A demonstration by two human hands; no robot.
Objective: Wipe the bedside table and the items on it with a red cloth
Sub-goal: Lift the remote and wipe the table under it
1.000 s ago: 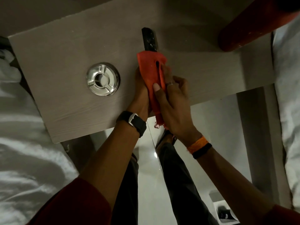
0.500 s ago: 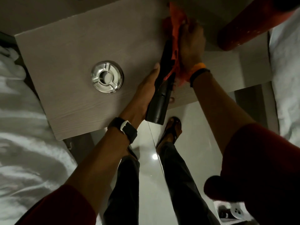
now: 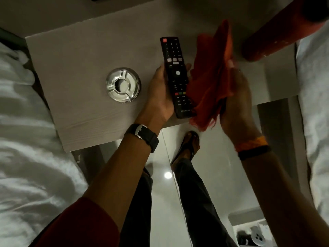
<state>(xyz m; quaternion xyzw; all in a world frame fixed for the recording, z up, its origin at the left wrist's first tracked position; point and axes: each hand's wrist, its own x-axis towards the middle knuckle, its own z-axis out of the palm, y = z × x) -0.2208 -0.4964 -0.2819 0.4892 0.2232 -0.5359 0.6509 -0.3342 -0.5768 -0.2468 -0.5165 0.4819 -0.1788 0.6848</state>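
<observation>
The bedside table [image 3: 74, 56] is big and pale, with white beds close on both sides. Its near edge ends above the shiny floor where the person stands. Most of the top is bare, so there is lots of room to slide a cloth, mostly on the left and at the back. A red round thing [image 3: 277, 32] pokes in at the far right corner and makes that spot tight.

The right hand [image 3: 236, 97] is closed around the red cloth [image 3: 211, 75], bunched up right beside the TV remote [image 3: 176, 75]. The left hand [image 3: 160, 93] holds the remote from below, buttons up, over the table's front edge.

I think the remote is being wiped now. The shiny metal ashtray [image 3: 123, 85] sits alone to the left and probably needs wiping next, then maybe the tabletop.
</observation>
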